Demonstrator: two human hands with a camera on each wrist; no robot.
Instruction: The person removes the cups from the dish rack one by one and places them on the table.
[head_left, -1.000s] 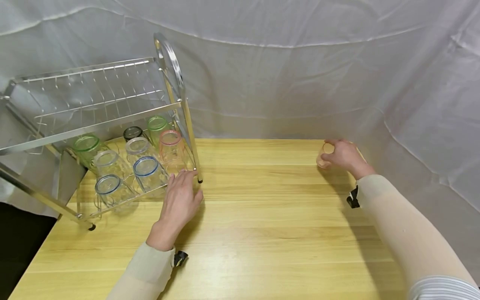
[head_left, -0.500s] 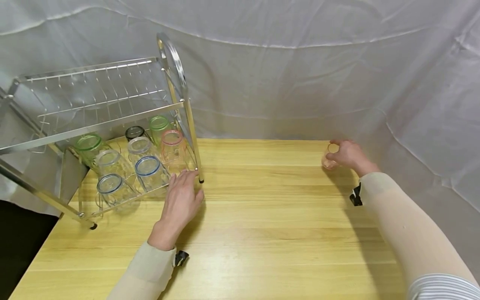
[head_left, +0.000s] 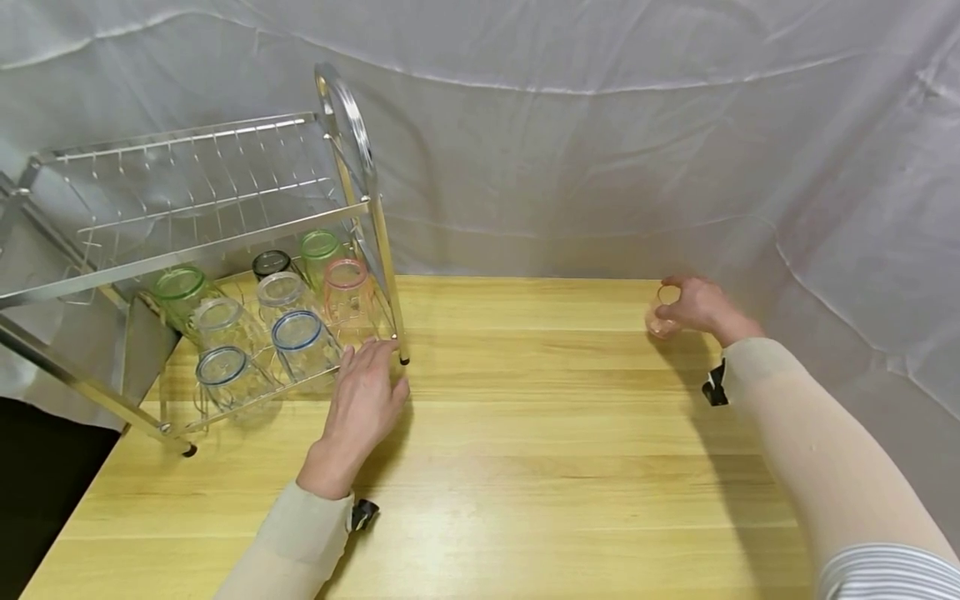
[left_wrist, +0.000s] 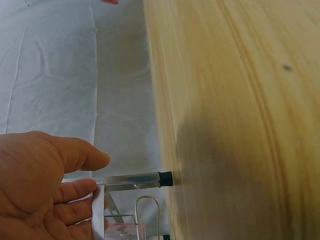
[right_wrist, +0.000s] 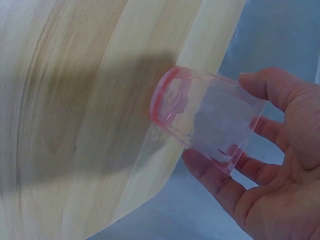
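Note:
At the table's far right, my right hand (head_left: pixel 701 304) pinches a clear pink-tinted drinking glass (head_left: pixel 660 321) near its rim, thumb on one side and fingers on the other. In the right wrist view the glass (right_wrist: pixel 205 115) stands upright, its thick pink base against the table. My left hand (head_left: pixel 360 400) lies at the lower front corner of a metal dish rack (head_left: pixel 382 275), fingers over the bottom rail and thumb apart. From the left wrist, the metal rail (left_wrist: pixel 98 215) crosses in front of the left fingers (left_wrist: pixel 72 212).
Several glass mugs stand upside down on the rack's lower tier, among them a blue-rimmed mug (head_left: pixel 297 333), a pink mug (head_left: pixel 347 275) and a green mug (head_left: pixel 180 287). A wire upper tier (head_left: pixel 202 187) sits above them. Grey cloth (head_left: pixel 562 167) hangs behind the wooden table (head_left: pixel 525 433).
In the head view, everything shifts slightly rightward, the pink glass and right hand a little more than the rack. The left hand keeps its place at the rack and the right hand keeps its pinch.

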